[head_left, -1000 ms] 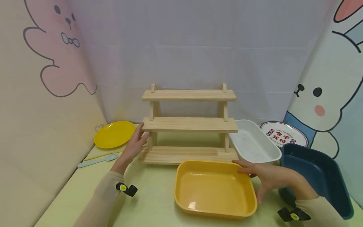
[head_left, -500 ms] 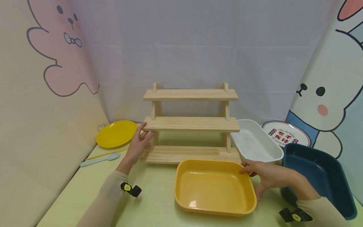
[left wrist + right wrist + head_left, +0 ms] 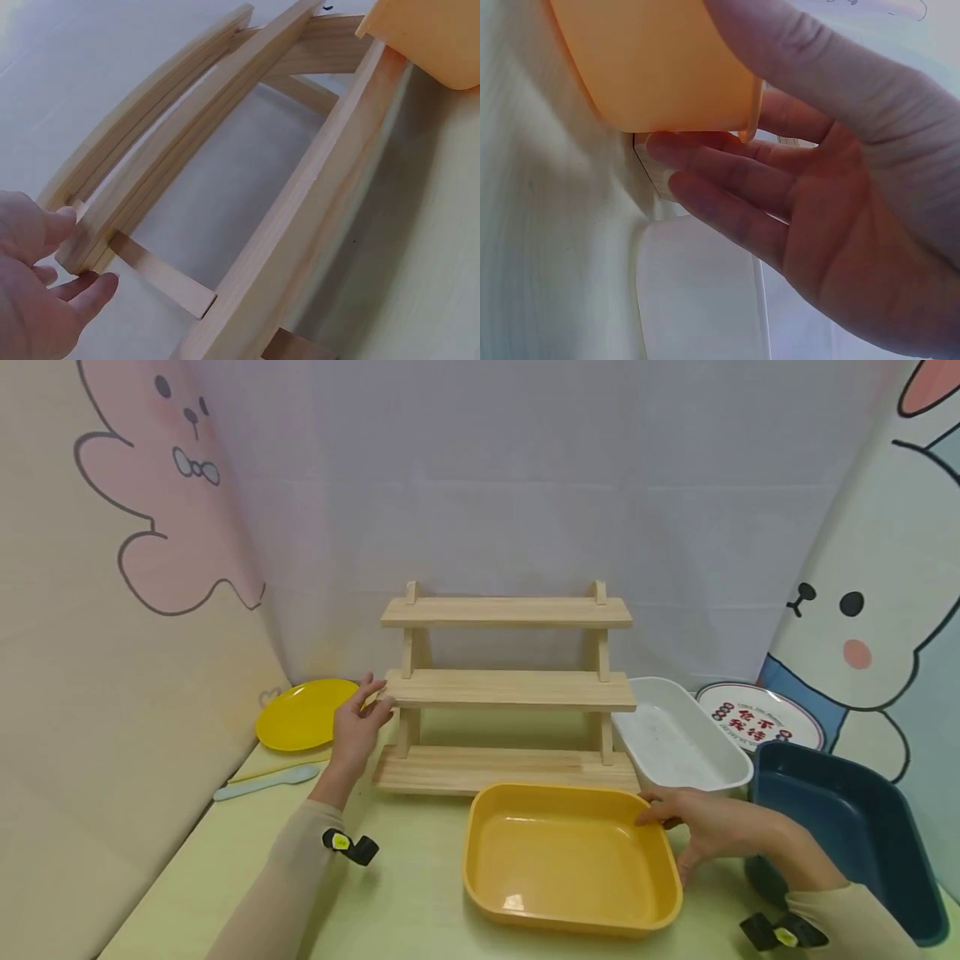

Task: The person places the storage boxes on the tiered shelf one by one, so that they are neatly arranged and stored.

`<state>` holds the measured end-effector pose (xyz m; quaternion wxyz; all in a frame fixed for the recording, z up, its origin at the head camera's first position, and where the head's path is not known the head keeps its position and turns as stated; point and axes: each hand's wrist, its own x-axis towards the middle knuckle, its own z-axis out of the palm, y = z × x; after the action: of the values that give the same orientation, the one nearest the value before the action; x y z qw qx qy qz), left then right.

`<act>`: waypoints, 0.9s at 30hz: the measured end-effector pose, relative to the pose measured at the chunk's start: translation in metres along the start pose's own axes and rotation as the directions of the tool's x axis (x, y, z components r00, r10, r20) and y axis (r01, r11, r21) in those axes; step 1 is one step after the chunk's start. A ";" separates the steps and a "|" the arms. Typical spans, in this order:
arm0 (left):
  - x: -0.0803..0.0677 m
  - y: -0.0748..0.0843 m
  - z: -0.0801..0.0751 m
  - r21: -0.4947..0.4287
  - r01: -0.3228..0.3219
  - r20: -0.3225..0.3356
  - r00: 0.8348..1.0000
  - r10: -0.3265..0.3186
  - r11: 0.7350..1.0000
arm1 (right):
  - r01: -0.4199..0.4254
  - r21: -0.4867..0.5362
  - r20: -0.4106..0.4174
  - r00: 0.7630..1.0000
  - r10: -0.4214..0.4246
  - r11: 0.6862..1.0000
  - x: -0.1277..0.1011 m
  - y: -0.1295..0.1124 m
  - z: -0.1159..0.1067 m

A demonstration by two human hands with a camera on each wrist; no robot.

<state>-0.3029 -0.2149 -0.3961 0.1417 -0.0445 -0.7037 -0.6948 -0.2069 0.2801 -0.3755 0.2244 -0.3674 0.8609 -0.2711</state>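
A three-tier wooden display shelf [image 3: 510,689] stands at the middle back of the table. My left hand [image 3: 354,731] is at the left end of its middle board, fingers loosely bent; in the left wrist view the fingertips [image 3: 103,291] lie right by the board's end. In front of the shelf's lowest board sits a deep yellow tray [image 3: 570,860], nothing in it. My right hand [image 3: 723,822] holds this tray at its far right corner, with the thumb along the right side and fingers round the far side, as the right wrist view shows.
On the left lie a yellow plate [image 3: 303,717] and a pale blue knife-shaped utensil [image 3: 266,782]. To the right of the shelf are a white tray [image 3: 678,735], an oval plate with red lettering [image 3: 761,714] and a dark blue tray [image 3: 832,810]. Fabric walls [image 3: 487,485] close the back and sides.
My left fingers have loosened and drawn slightly left from the middle board's end. The right hand's extended finger has bent in at the tray's corner. The view has shifted slightly.
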 end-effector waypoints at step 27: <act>0.009 -0.007 0.001 0.170 -0.015 0.038 0.999 0.009 0.985 | 0.009 0.087 0.022 1.000 -0.011 0.996 -0.005 0.002 0.001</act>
<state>-0.3137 -0.2150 -0.4009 0.1361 -0.0494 -0.7628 -0.6303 -0.2039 0.2846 -0.3763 0.2483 -0.3648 0.8438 -0.3054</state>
